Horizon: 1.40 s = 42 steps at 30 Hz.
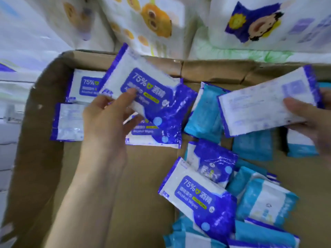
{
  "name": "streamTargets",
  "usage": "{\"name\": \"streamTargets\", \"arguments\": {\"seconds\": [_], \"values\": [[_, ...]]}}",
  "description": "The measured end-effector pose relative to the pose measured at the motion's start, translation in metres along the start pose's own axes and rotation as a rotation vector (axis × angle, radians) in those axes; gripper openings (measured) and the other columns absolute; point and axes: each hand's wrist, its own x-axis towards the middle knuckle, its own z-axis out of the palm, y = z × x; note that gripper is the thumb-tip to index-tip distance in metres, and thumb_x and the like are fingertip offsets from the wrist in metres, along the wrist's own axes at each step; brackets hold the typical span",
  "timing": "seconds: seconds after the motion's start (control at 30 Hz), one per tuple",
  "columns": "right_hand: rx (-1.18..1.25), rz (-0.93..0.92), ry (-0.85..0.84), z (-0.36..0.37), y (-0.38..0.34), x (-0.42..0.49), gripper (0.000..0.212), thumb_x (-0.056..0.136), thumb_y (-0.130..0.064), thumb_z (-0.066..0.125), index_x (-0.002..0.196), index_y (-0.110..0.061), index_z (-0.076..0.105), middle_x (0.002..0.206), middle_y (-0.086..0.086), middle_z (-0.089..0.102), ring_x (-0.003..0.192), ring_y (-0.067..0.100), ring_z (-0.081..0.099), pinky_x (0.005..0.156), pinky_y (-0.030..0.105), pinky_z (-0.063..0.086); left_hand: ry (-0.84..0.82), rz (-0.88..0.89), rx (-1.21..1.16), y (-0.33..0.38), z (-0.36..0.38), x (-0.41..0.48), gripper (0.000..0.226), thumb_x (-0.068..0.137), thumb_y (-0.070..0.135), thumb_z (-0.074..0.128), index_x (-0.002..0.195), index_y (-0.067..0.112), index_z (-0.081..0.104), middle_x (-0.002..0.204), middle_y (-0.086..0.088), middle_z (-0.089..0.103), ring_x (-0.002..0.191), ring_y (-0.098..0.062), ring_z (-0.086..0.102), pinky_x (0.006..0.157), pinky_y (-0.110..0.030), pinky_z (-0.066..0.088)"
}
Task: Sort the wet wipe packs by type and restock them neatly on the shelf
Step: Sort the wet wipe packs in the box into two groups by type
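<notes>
My L hand (107, 119) clamps a purple alcohol pack (143, 90) just above the purple row (71, 104); R hand (308, 119) grips another pack (265, 102), w/ long axis crosswise.

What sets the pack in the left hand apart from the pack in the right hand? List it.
The pack in the left hand shows its printed front, with a blue "75%" label; the pack in the right hand shows its plain white back with faint print. The left hand holds its pack over the purple packs on the left of the box; the right hand holds its pack over the light blue ones. Both are white with purple ends.
</notes>
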Motion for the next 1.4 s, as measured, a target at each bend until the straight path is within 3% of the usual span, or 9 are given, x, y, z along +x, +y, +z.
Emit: {"name": "streamTargets", "arguments": {"seconds": [0.1, 0.23, 0.4, 0.6, 0.73, 1.0, 1.17, 1.3, 1.4], "values": [[0.266, 0.119, -0.135, 0.049, -0.013, 0.000, 0.009, 0.086, -0.017, 0.061, 0.094, -0.017, 0.065, 0.083, -0.008, 0.075, 0.075, 0.005, 0.071, 0.061, 0.018, 0.056, 0.096, -0.033, -0.074, 0.004, -0.041, 0.029, 0.006, 0.086, 0.006, 0.064, 0.092, 0.008, 0.062, 0.066, 0.002, 0.068, 0.065, -0.013, 0.065, 0.066, -0.025, 0.056], [0.435, 0.328, -0.240, 0.126, -0.013, -0.012, 0.012, 0.089, -0.009, 0.058, 0.094, -0.018, 0.066, 0.086, -0.003, 0.074, 0.077, 0.008, 0.071, 0.065, 0.022, 0.058, 0.143, -0.050, -0.027, -0.005, -0.072, 0.065, 0.025, 0.086, 0.005, 0.064, 0.111, 0.003, 0.063, 0.089, -0.008, 0.068, 0.073, -0.015, 0.066, 0.064, -0.023, 0.056], [0.544, 0.520, -0.090, 0.188, -0.011, -0.012, 0.010, 0.085, -0.006, 0.067, 0.086, -0.013, 0.061, 0.084, 0.002, 0.069, 0.079, 0.015, 0.066, 0.059, 0.023, 0.057, 0.151, -0.002, 0.025, -0.011, -0.079, 0.095, 0.019, 0.086, 0.005, 0.066, 0.103, 0.013, 0.062, 0.094, -0.006, 0.071, 0.075, -0.014, 0.071, 0.066, -0.028, 0.059], [0.310, 0.188, -0.005, 0.221, -0.005, -0.008, 0.013, 0.086, -0.003, 0.068, 0.084, -0.013, 0.059, 0.093, 0.007, 0.068, 0.079, 0.016, 0.068, 0.055, 0.019, 0.055, 0.231, 0.024, 0.429, -0.025, -0.090, 0.111, 0.037, 0.080, 0.035, 0.074, 0.109, 0.015, 0.063, 0.095, -0.006, 0.073, 0.076, -0.019, 0.072, 0.072, -0.041, 0.060], [0.258, 0.163, 0.043, 0.225, 0.006, -0.002, 0.017, 0.085, -0.006, 0.070, 0.082, -0.016, 0.056, 0.090, 0.001, 0.068, 0.078, 0.013, 0.069, 0.056, 0.020, 0.055, 0.227, 0.036, 0.478, -0.021, -0.093, 0.110, 0.041, 0.077, 0.041, 0.076, 0.107, 0.016, 0.065, 0.090, -0.004, 0.073, 0.076, -0.019, 0.072, 0.074, -0.040, 0.059], [0.122, 0.096, 0.033, 0.207, 0.004, 0.005, 0.019, 0.085, -0.012, 0.071, 0.083, -0.018, 0.053, 0.096, 0.002, 0.068, 0.080, 0.014, 0.070, 0.054, 0.020, 0.054, 0.180, -0.045, 0.171, -0.014, -0.081, 0.100, 0.027, 0.085, 0.022, 0.071, 0.104, 0.006, 0.062, 0.074, -0.006, 0.070, 0.058, -0.011, 0.069, 0.057, -0.021, 0.055], [-0.327, -0.173, -0.048, 0.204, -0.004, 0.006, 0.028, 0.084, -0.029, 0.071, 0.092, -0.017, 0.047, 0.077, -0.015, 0.049, 0.086, 0.010, 0.057, 0.068, 0.027, 0.048, 0.212, -0.007, 0.182, -0.015, -0.077, 0.091, 0.023, 0.089, 0.022, 0.067, 0.101, 0.004, 0.060, 0.064, -0.003, 0.068, 0.053, -0.008, 0.067, 0.055, -0.020, 0.054], [-0.408, -0.267, -0.016, 0.170, -0.008, 0.015, 0.037, 0.082, -0.030, 0.073, 0.096, -0.017, 0.041, 0.087, -0.006, 0.049, 0.086, 0.012, 0.048, 0.063, 0.025, 0.033, 0.340, 0.110, 0.315, -0.019, -0.078, 0.069, 0.067, 0.076, 0.058, 0.063, 0.119, 0.007, 0.053, 0.062, 0.000, 0.064, 0.046, -0.006, 0.062, 0.063, -0.041, 0.060], [-0.463, -0.299, 0.004, 0.112, 0.006, 0.026, 0.033, 0.078, -0.022, 0.075, 0.094, -0.021, 0.047, 0.088, -0.006, 0.051, 0.089, 0.017, 0.054, 0.078, 0.033, 0.043, 0.161, 0.233, 0.519, -0.021, -0.037, 0.027, 0.018, 0.084, 0.045, 0.060, 0.086, 0.029, 0.053, 0.058, 0.006, 0.065, 0.045, -0.005, 0.061, 0.064, -0.036, 0.056]]}}
